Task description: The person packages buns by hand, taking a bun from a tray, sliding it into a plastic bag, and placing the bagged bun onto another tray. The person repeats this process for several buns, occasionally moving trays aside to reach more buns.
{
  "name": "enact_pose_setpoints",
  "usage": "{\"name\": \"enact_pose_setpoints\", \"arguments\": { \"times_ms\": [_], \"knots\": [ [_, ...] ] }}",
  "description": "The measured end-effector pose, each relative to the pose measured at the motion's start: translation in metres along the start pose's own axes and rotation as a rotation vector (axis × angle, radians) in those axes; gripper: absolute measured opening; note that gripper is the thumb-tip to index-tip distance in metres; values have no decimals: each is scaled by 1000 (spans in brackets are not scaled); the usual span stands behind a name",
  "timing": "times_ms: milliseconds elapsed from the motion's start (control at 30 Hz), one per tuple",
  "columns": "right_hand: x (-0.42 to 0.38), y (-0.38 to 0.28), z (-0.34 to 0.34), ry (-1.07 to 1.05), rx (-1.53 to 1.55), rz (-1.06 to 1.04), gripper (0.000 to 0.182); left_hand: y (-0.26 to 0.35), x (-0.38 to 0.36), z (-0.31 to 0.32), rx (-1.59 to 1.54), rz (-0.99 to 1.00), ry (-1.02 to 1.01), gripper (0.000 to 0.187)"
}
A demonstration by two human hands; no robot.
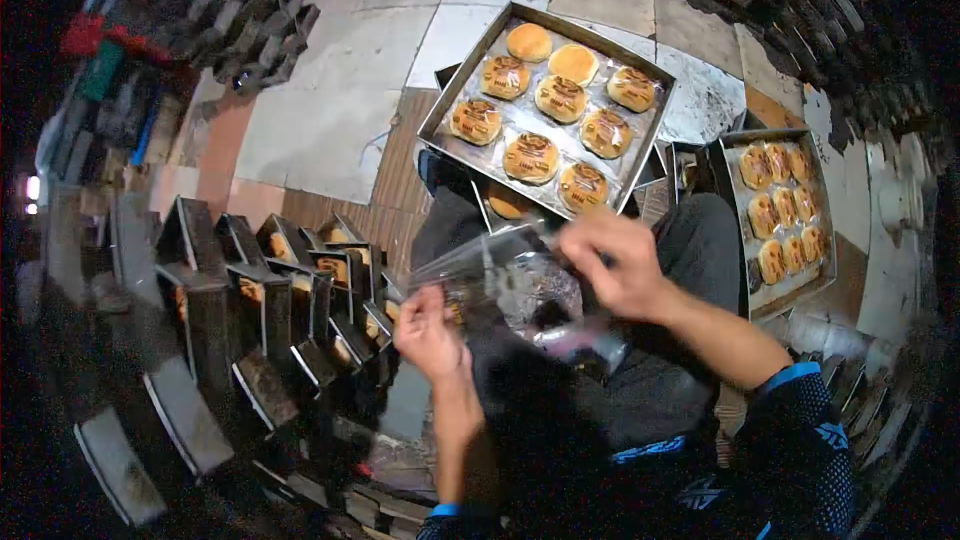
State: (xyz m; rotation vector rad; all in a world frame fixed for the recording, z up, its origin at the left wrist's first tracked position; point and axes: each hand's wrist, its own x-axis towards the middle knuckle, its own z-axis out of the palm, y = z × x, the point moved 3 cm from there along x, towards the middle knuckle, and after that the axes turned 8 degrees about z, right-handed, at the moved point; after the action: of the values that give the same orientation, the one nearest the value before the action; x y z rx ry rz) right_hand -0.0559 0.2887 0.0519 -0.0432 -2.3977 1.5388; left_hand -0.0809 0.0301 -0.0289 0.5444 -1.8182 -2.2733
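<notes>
Over my lap, a clear plastic bag (525, 285) stretches between my two hands. My left hand (432, 335) pinches its left edge with the fingertips. At its upper right corner, my right hand (622, 265) is closed on the plastic, slightly blurred. Just beyond the bag, a metal tray (432, 130) rests tilted in front of my knees. In it lie several round buns in printed clear wrappers, such as the wrapped bun (530, 157). At its far end sit two buns without visible print, one of them a plain golden bun (573, 64).
A second tray (783, 290) of wrapped buns stands to the right of my leg. Another bun (508, 202) shows below the front tray. Dark metal loaf tins (262, 305), several with bread inside, crowd the left side. More tins (770, 0) are stacked at the far right on the tiled floor (320, 130).
</notes>
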Motion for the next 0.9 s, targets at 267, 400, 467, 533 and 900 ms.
{"name": "enact_pose_setpoints", "arguments": {
  "times_ms": [267, 400, 467, 533, 900],
  "knots": [
    [261, 378, -26, 38, -962, 182, 57, -14, 39, -38, 520, 357, -107, 13],
    [327, 372, -38, -94, -1043, 597, 74, -32, 33, -32, -396, -38, -11, 23],
    [345, 398, -54, -231, -1031, 556, 74, -39, 29, -39, -451, -113, 8, 23],
    [342, 397, -60, -304, -1061, 482, 66, -46, 27, -46, -504, -166, 28, 24],
    [36, 156, -64, -154, 1160, 780, 38, -7, 30, 5, -27, 17, -97, 17]
  ]
}}
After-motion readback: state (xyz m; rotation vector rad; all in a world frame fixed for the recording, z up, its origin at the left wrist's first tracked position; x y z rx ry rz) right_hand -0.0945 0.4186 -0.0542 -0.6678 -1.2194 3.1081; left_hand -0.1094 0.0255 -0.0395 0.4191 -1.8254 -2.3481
